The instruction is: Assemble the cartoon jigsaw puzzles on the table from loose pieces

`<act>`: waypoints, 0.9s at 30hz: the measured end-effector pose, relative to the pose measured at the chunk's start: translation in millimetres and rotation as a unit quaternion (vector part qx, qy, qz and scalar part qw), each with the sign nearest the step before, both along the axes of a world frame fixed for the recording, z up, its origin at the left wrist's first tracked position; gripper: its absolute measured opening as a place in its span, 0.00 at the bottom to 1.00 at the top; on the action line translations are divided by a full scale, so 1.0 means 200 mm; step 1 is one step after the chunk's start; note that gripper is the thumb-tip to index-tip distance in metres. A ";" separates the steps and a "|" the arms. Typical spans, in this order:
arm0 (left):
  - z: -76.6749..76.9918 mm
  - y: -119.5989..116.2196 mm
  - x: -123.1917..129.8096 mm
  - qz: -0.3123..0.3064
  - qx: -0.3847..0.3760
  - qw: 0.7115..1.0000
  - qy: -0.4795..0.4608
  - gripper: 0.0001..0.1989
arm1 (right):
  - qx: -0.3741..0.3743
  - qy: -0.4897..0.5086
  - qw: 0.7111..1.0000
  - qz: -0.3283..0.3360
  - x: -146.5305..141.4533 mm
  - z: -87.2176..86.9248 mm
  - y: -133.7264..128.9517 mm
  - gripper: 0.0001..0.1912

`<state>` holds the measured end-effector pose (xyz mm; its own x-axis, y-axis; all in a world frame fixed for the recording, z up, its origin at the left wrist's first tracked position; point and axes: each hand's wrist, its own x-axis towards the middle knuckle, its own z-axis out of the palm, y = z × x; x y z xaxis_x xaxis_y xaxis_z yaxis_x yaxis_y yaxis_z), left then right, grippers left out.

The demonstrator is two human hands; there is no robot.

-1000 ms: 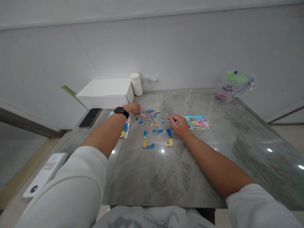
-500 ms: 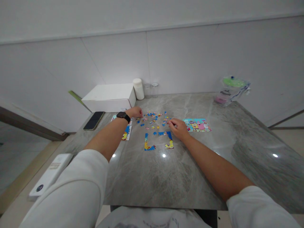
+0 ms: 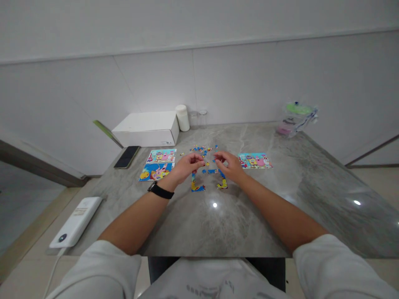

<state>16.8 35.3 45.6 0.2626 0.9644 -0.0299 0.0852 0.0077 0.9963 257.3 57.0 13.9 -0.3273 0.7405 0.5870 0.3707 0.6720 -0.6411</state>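
Note:
My left hand [image 3: 188, 165], with a dark watch on its wrist, hovers over the left side of a partly joined jigsaw frame [image 3: 197, 188]. Its thumb and fingers are pinched together on what looks like a small puzzle piece, mostly hidden. Across from it, my right hand [image 3: 229, 165] is closed in a pinch above the frame's upper right corner [image 3: 223, 181]; what it holds, if anything, is too small to make out. Loose puzzle pieces [image 3: 201, 148] lie scattered just beyond both hands. A single blue piece [image 3: 204, 171] rests near the frame's top gap.
Cartoon picture cards lie left [image 3: 161, 156] and right [image 3: 255, 160]. Farther left are a phone [image 3: 127, 157] and a white power bank [image 3: 76, 222] with a cable. A white box [image 3: 145, 128], white bottle [image 3: 182, 118], glasses [image 3: 202, 119] and plastic bag [image 3: 294, 120] stand at the back.
My left hand has drawn back from the loose pieces, moving right and nearer to me, uncovering the left cards. My right hand has shifted slightly left. The view has moved slightly.

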 end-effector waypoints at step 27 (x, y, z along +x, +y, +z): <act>-0.21 -0.28 0.05 0.016 0.041 0.998 0.053 0.17 | -0.134 0.059 0.988 0.043 -0.12 -0.05 -0.27 0.07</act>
